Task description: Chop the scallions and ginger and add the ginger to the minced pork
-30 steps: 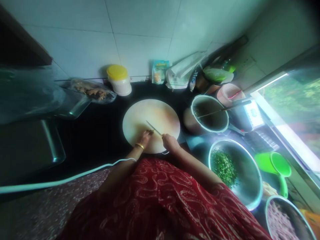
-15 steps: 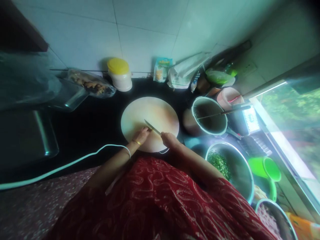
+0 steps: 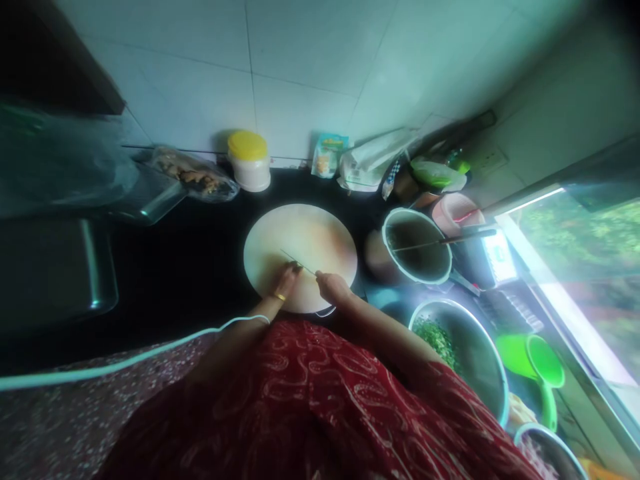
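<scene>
My right hand (image 3: 333, 288) is closed round the handle of a knife (image 3: 297, 261), whose thin blade points up and left over a round pale cutting board (image 3: 280, 223). The blade now shows nearly edge-on. My left hand (image 3: 288, 277), with a gold bangle at its wrist, rests on the board just below the blade. Its fingers are bent together against a small piece that I cannot make out. A white cord (image 3: 200, 332) runs from the left edge to my left forearm.
A yellow-lidded jar (image 3: 249, 163), a bag of ginger-like pieces (image 3: 197, 177) and packets stand along the wall. To the right are a pot (image 3: 447, 257) with a long-handled utensil, a basin (image 3: 480, 320) holding chopped greens (image 3: 434, 340), and a green mug (image 3: 515, 352).
The knife blade has turned from showing its flat side to nearly edge-on. My left hand has shifted slightly. The whole view has moved, so the counter sits a little lower.
</scene>
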Available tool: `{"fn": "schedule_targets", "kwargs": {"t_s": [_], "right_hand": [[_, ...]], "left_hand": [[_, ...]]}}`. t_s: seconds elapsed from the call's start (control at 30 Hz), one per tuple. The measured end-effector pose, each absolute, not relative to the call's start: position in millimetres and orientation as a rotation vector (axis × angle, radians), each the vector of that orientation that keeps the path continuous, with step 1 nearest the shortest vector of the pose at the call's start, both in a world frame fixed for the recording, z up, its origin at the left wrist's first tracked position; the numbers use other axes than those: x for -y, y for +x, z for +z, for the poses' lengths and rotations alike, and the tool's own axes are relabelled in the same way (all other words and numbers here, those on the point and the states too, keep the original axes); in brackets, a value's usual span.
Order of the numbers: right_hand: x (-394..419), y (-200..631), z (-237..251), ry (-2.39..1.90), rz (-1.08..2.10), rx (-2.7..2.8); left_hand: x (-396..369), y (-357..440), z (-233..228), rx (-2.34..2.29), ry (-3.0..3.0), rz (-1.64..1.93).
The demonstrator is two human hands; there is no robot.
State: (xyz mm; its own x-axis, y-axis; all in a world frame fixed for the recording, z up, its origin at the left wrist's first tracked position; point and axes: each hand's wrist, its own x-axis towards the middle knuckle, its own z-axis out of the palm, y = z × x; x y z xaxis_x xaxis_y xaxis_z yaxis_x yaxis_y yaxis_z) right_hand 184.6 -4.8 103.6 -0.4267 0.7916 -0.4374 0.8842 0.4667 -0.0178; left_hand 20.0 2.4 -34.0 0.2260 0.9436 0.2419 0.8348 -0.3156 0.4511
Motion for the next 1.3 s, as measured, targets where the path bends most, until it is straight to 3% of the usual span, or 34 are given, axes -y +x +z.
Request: {"fn": "schedule_targets", "kwargs": {"t_s": [1.3], "right_hand": [[-10.5, 171.3, 110.3, 1.365, -0.412, -2.343]], "left_hand": [[11.2, 14.0, -10.6, -1.727, 2.274, 0.526]]}}
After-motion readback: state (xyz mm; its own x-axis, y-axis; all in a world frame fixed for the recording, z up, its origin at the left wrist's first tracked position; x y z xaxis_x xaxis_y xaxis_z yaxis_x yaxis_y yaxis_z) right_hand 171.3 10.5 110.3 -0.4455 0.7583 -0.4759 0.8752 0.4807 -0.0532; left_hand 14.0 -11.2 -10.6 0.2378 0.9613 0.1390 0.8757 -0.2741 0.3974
